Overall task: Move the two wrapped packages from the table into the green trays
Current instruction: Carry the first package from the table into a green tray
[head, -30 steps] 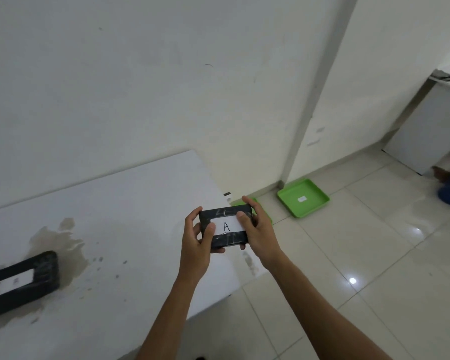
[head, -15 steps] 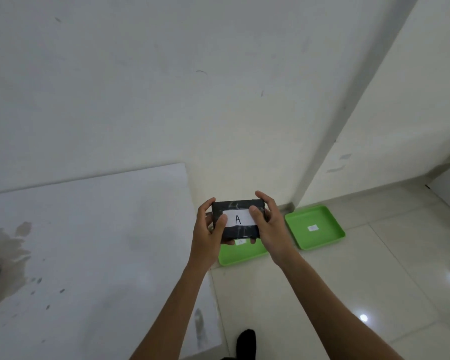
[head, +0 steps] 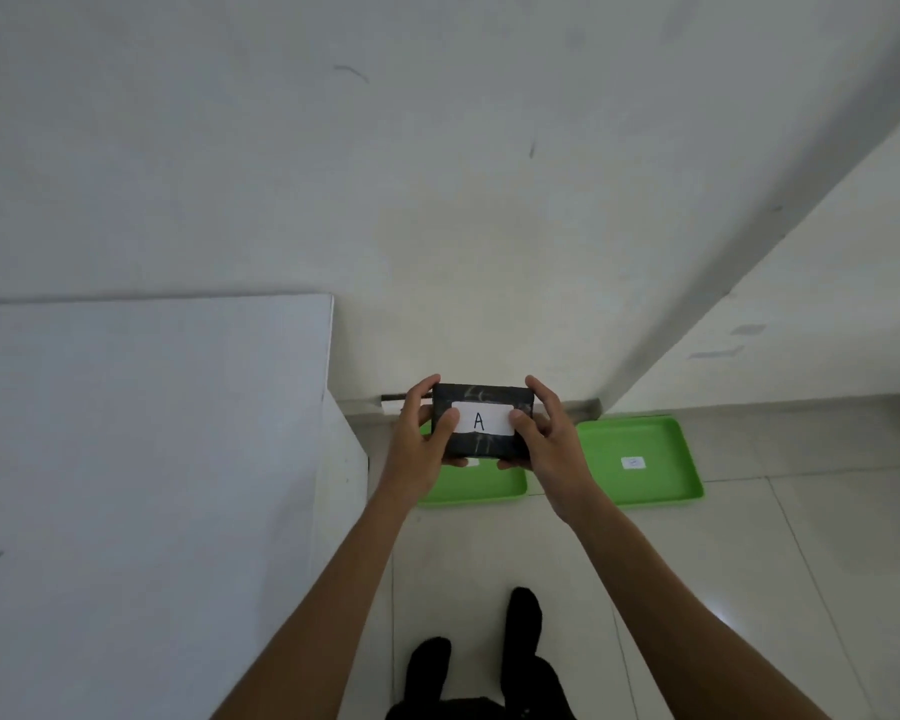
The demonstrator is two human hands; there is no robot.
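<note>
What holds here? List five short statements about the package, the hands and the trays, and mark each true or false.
1. Both hands hold the package. True: the left hand grips its left end and the right hand its right end.
2. The label on the package reads "B". False: it reads "A".
3. Two green trays lie on the floor by the wall. True: the left tray is partly hidden behind the hands, and the right tray is in full view.
4. The package already rests in the right tray. False: it is held in the air, in front of the left tray.
5. The right tray holds a second package. False: it shows only a small white tag.
</note>
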